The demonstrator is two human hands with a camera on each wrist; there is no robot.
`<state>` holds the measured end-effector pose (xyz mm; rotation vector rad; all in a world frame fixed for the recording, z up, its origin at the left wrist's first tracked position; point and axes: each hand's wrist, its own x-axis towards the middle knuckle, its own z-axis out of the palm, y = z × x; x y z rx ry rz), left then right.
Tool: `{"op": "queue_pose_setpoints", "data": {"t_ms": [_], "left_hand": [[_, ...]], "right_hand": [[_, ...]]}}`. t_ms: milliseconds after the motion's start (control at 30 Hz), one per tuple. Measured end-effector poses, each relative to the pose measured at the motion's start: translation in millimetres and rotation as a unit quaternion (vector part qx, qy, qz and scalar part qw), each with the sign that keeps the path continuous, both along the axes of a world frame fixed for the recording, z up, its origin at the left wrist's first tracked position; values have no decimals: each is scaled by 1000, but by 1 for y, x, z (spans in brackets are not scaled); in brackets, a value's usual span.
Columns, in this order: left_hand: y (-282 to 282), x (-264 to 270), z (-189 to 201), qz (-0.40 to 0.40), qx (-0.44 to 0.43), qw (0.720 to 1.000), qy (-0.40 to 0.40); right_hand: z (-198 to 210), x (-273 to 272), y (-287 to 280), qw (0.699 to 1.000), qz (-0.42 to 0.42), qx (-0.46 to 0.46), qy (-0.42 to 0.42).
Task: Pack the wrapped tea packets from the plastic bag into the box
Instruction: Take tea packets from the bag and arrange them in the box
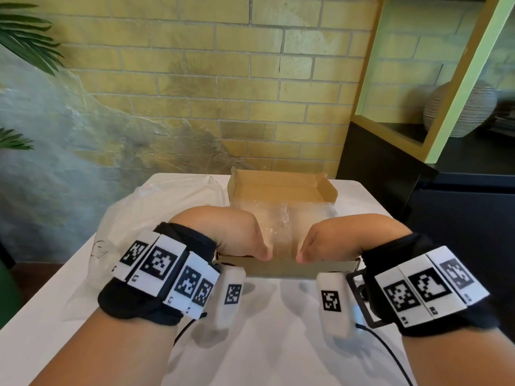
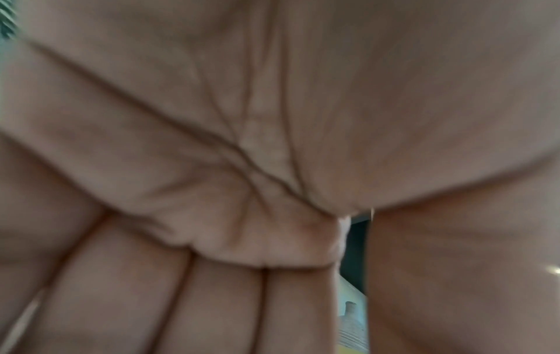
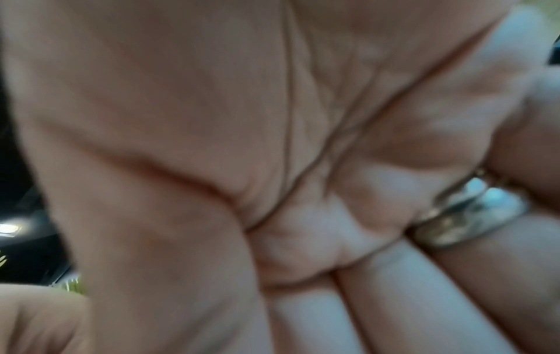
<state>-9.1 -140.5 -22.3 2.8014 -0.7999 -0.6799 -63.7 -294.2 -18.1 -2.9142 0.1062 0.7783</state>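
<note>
From the head view, an open cardboard box (image 1: 281, 190) sits on a white table (image 1: 264, 330) against a brick wall, with clear crinkled wrapping (image 1: 281, 221) lying inside it; individual tea packets cannot be made out. A crumpled plastic bag (image 1: 156, 207) lies just left of the box. The left hand (image 1: 223, 232) and right hand (image 1: 351, 235) both bend down over the box's near wall, thumbs resting on its edge, the fingers reaching into the box and hidden, so whether they hold anything cannot be told. Both wrists wear black bands with printed marker tags. The left wrist view, blurred, shows only the palm (image 2: 242, 143) and fingers (image 2: 212, 306) lying side by side, pressed together. The right wrist view, also blurred, shows the palm (image 3: 242, 119), fingers (image 3: 379, 299) close together, and a ring (image 3: 463, 215).
</note>
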Motion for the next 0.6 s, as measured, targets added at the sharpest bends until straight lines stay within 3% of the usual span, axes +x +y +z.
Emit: {"op": "queue_pose_setpoints", "data": {"t_ms": [367, 533, 600], "left_hand": [[4, 3, 2, 11, 3, 1000, 17], [8, 4, 7, 21, -78, 996, 34], [11, 6, 9, 23, -134, 991, -1]], "right_hand": [[1, 0, -5, 999, -11, -38, 5], [11, -3, -11, 1000, -12, -9, -1], [15, -3, -15, 998, -17, 11, -59]]}}
